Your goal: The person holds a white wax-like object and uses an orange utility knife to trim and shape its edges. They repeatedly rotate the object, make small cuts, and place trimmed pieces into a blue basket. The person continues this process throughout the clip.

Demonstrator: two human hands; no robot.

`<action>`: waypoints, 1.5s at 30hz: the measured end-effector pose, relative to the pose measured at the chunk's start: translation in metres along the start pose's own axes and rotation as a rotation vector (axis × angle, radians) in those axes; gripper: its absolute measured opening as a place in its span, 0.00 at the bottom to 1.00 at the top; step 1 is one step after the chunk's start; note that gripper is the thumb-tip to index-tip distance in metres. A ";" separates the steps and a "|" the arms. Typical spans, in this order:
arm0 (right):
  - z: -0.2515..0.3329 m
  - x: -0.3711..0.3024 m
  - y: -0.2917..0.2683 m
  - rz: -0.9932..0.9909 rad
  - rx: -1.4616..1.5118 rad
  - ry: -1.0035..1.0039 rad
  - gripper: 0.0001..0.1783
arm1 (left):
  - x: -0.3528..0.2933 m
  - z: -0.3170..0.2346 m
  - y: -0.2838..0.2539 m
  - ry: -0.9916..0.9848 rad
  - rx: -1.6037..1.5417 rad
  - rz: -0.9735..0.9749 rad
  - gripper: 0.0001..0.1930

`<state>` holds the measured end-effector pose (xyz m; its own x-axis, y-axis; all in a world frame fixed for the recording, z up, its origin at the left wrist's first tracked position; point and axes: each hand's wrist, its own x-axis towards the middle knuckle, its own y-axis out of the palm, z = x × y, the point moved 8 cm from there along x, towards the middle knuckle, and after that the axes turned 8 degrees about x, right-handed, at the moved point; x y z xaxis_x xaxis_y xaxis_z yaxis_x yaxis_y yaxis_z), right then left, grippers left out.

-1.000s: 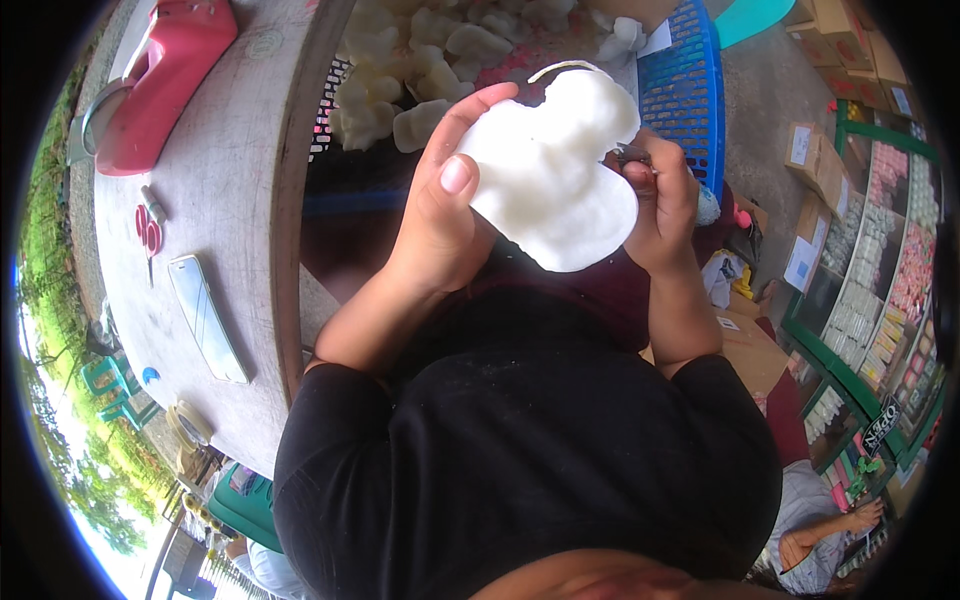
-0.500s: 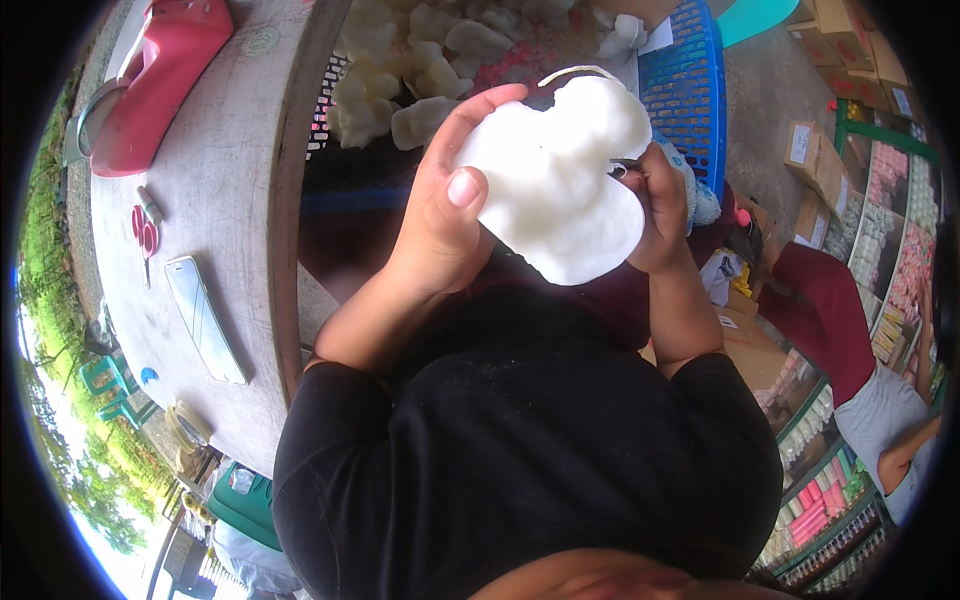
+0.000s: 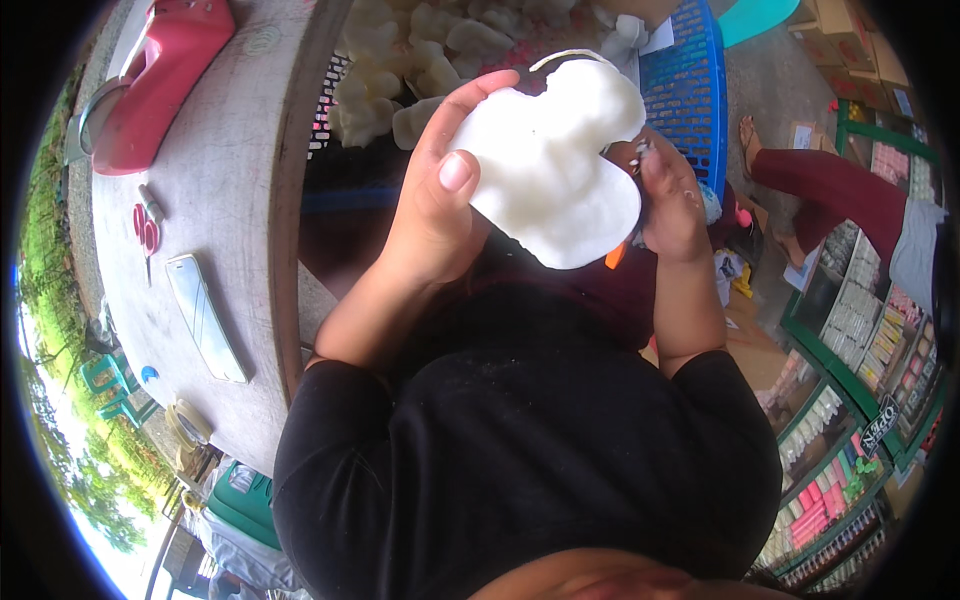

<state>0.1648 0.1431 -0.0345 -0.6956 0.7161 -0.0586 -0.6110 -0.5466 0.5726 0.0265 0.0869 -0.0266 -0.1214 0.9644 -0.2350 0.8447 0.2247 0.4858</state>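
Left hand (image 3: 435, 200) grips a white lobed wax piece (image 3: 550, 160) by its left edge, thumb on top, fingers behind. Right hand (image 3: 670, 200) closes at its right edge on sth small w/ an orange tip; can't tell what. Piece is held above a blue crate (image 3: 690, 90) of pale pieces. On the concrete tabletop (image 3: 230, 150): red holder (image 3: 165, 80) at far edge, phone (image 3: 205, 315) and red scissors (image 3: 147, 228) mid-left. Shelves of coloured packets (image 3: 850, 330) at right.

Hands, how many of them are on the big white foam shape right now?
2. The left hand grips the white foam shape from its left side; the right hand touches its right edge, partly hidden behind it.
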 end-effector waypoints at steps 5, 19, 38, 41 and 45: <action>0.039 0.016 -0.011 -0.242 -0.615 -0.305 0.22 | -0.002 0.000 0.000 -0.054 -0.106 -0.048 0.43; 0.041 0.006 0.023 -0.041 -1.380 -0.867 0.34 | -0.012 0.019 0.013 -0.217 -0.399 0.084 0.39; 0.053 -0.007 0.024 -0.172 -1.377 -0.862 0.30 | -0.013 0.028 0.024 -0.144 -0.299 0.173 0.46; 0.052 -0.006 0.019 -0.146 -1.261 -0.837 0.28 | -0.012 0.028 0.022 -0.083 -0.269 0.179 0.46; 0.054 -0.005 0.015 -0.049 -1.072 -0.740 0.27 | -0.010 0.023 0.019 -0.027 -0.139 0.191 0.49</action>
<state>0.1793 0.1549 0.0180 -0.5022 0.6248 0.5978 -0.8643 -0.3393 -0.3714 0.0552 0.0785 -0.0343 0.0489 0.9876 -0.1490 0.7711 0.0575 0.6341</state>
